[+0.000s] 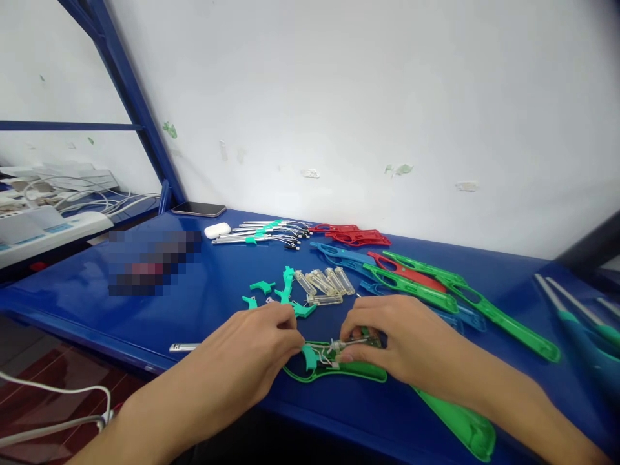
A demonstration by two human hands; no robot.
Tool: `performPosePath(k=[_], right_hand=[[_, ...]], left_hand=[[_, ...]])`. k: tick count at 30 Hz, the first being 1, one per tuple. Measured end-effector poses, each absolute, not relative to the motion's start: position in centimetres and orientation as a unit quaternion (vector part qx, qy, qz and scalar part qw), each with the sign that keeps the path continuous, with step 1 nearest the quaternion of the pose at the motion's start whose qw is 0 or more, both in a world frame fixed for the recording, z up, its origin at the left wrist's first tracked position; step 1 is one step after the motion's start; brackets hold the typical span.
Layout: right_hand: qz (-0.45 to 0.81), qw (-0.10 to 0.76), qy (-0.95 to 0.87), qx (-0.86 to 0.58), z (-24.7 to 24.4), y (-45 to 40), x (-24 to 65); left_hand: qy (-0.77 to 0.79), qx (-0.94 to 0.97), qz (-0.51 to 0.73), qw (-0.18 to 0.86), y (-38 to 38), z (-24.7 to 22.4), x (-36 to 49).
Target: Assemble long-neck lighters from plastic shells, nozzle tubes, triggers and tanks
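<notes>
A green lighter casing half [371,371] lies open side up near the table's front edge, between my hands. Over it sit a teal trigger [309,357] and thin white wires. My left hand [266,339] is closed in a pinch at the trigger's edge; its fingertips hide what they hold. A metal tube [183,347] shows its end left of my left forearm. In my right hand [392,328], thumb and fingers grip a clear fuel tank [356,342] above the casing. Another green casing piece [460,420] lies partly under my right forearm.
Several clear tanks [324,284] and teal triggers [287,284] lie beyond my hands. Metal tubes with wires [261,231], red casings [356,235], and green casings [504,316] lie farther back and right. A phone [198,209] and white case [217,230] rest at the back left.
</notes>
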State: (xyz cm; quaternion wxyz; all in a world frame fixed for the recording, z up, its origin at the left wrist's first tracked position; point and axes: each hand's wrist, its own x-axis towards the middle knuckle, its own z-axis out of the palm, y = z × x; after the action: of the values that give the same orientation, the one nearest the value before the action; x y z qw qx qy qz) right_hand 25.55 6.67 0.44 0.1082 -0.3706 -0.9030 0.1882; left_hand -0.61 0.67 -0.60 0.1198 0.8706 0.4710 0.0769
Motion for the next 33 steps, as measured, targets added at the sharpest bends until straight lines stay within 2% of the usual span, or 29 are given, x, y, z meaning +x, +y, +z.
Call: performPosePath(k=[15,25,33], right_hand=[[0.18,0.081,-0.92,-0.339,1.0,6.3,26.1],[0.139,0.059,-0.936,-0.317,0.9,6.1,26.3],[0.163,0.052,-0.936,-0.306,1.3,5.7,26.4]], left_hand=[[0.439,0.881,0.091,0.152,0.5,-0.8,-0.2],[0.46,0.872,0.111,0.125,-0.4,-0.5,1.0],[0.454,0.88,0.088,0.11,-0.4,-1.2,0.7]])
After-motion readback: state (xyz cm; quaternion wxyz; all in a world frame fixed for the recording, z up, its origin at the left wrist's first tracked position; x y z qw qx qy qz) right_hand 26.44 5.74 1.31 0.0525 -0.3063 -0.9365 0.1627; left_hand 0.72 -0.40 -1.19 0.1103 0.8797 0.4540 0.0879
